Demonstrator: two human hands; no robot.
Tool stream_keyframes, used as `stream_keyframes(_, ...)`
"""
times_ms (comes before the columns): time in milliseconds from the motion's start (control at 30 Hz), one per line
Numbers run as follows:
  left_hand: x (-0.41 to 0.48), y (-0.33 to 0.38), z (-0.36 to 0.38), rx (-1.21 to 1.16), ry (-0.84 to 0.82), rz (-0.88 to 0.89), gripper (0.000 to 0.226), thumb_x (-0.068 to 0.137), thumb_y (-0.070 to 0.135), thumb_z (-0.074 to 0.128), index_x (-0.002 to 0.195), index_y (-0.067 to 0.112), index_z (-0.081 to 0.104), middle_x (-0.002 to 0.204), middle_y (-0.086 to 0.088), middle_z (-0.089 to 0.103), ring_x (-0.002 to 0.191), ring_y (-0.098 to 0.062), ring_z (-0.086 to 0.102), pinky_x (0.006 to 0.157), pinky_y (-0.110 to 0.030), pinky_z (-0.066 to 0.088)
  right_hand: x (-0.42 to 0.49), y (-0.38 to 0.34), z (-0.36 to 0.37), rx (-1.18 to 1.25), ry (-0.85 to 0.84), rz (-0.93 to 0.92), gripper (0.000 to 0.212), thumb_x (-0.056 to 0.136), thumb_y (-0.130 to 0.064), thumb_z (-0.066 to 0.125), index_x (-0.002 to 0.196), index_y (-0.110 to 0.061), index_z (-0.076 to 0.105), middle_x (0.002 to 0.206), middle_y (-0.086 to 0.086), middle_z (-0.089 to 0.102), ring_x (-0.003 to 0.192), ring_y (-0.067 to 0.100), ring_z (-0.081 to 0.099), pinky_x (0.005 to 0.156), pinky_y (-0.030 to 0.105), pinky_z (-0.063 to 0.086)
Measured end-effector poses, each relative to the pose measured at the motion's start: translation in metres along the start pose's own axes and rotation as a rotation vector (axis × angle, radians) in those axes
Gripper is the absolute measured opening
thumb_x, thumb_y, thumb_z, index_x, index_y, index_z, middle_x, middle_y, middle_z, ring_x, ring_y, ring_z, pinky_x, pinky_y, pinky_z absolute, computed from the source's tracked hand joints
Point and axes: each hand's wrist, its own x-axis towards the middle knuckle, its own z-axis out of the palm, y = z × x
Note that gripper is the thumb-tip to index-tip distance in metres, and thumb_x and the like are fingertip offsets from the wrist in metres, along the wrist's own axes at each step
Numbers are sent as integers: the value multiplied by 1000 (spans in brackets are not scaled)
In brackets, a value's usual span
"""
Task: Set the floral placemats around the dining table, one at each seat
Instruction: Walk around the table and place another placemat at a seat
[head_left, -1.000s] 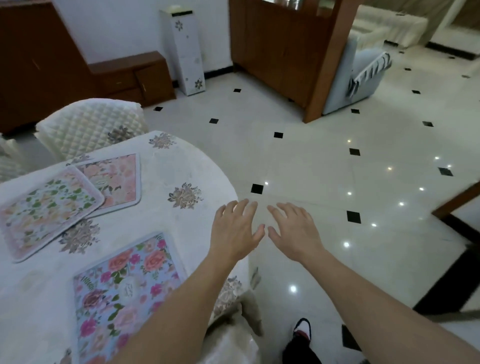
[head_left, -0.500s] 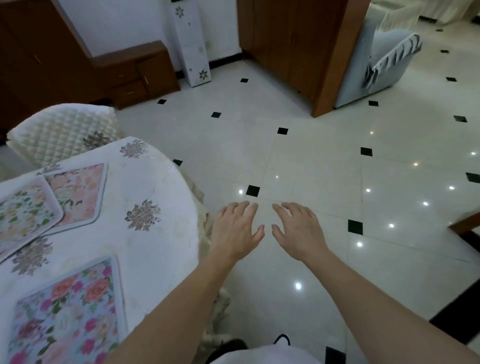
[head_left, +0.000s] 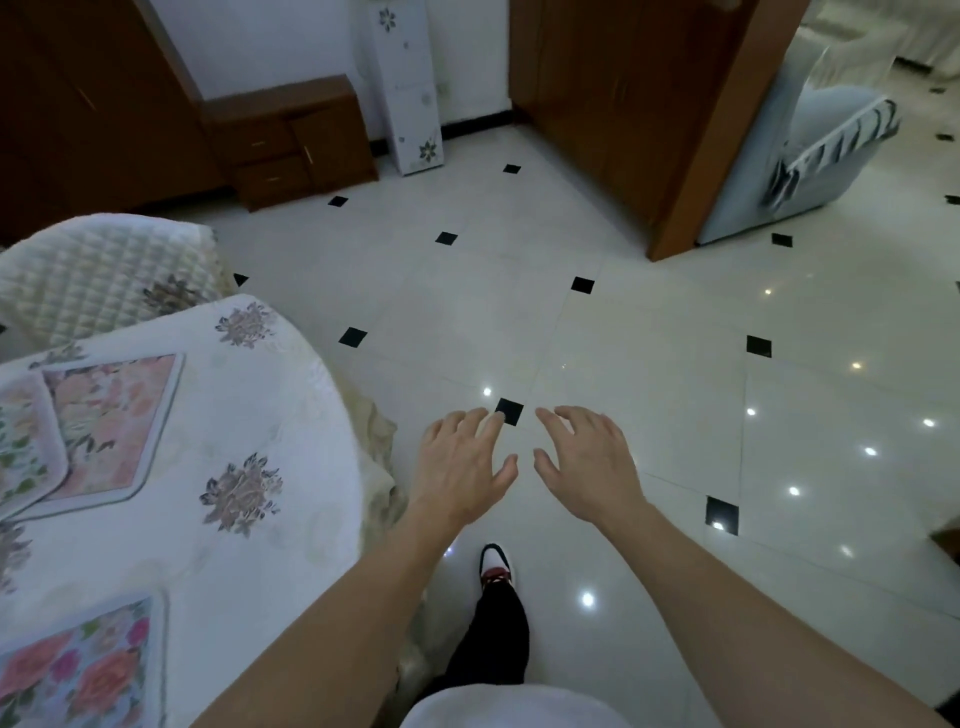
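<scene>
The round dining table (head_left: 270, 395) under a white flowered cloth fills the left side. Three floral placemats lie on it: a pale pink one (head_left: 111, 426) at the far side, a green-leaf one (head_left: 21, 447) overlapping its left edge, and a bright rose one (head_left: 78, 670) at the near edge. My left hand (head_left: 462, 467) and my right hand (head_left: 589, 462) hover side by side over the floor to the right of the table, palms down, fingers spread, holding nothing.
A quilted chair (head_left: 98, 275) stands behind the table. Wooden cabinets (head_left: 291, 140) line the back wall beside a white floral pillar (head_left: 410, 88). A wooden partition (head_left: 649, 114) and a grey sofa (head_left: 810, 150) stand at the right. My foot (head_left: 496, 566) steps on the tiled floor.
The view has swung right and away from the table, so the placemats slid toward the left edge. Both hands stay open and empty. One foot has stepped forward.
</scene>
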Motion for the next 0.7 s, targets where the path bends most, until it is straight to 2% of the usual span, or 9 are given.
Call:
stream_keyframes(133, 69, -32, 11, -4, 32, -24, 53, 87, 55, 46, 126, 20, 58, 122, 0, 65, 107, -22, 61, 91, -39, 48, 81, 7, 9, -19, -11, -39, 49, 87, -39, 57, 132, -20, 55, 125, 9, 62, 120, 27, 55, 105, 48, 38)
stream_keyframes(267, 140, -66, 14, -30, 45, -53, 57, 86, 56, 39, 125, 20, 59, 123, 0, 65, 107, -23, 62, 89, -40, 49, 166, 1, 18, -39, -43, -77, 50, 88, -39, 57, 133, -20, 55, 126, 9, 62, 121, 27, 55, 106, 49, 39)
stream_keyframes(467, 223, -112, 23, -47, 32, -90, 53, 85, 54, 51, 126, 21, 58, 125, 1, 64, 109, -23, 60, 90, -40, 48, 264, -8, 30, -18, -70, -93, 51, 88, -41, 55, 135, -20, 53, 129, 8, 60, 123, 26, 52, 107, 48, 37)
stream_keyframes(700, 294, -162, 36, -37, 43, -159, 57, 86, 55, 41, 130, 22, 55, 125, 0, 64, 111, -23, 59, 91, -40, 47, 363, -8, 50, -33, -81, -160, 50, 88, -40, 57, 134, -19, 55, 126, 8, 62, 120, 25, 56, 105, 47, 41)
